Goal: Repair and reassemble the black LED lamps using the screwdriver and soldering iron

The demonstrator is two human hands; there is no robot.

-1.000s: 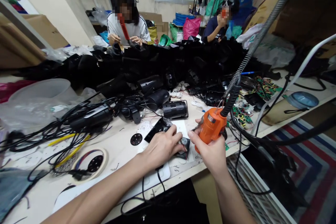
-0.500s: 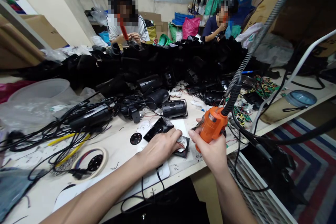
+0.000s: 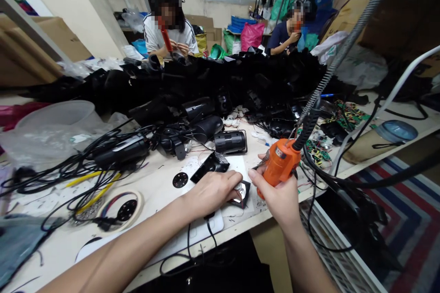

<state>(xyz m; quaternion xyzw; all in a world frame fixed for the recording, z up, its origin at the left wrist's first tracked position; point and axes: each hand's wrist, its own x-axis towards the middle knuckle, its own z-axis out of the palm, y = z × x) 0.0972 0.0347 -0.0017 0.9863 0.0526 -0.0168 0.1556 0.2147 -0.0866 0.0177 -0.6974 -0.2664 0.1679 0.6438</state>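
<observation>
Steadying step mid-frame, I reckon: left hand (image 3: 215, 191) seemingly curled closed on black part (image 3: 245, 197) (half-hidden tbh), right hand (image 3: 281, 197) wrapped round orange tool (image 3: 281, 161), next needs steadiness.

Orange power tool (image 3: 281, 162), black casing (image 3: 210, 165)

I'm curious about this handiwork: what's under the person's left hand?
Past the left hand's fingertips shows a squarish black part with a shiny silvery piece on it. A glossy black casing emerges behind the hand. Whatever the palm and fingers cover is hidden.
</observation>
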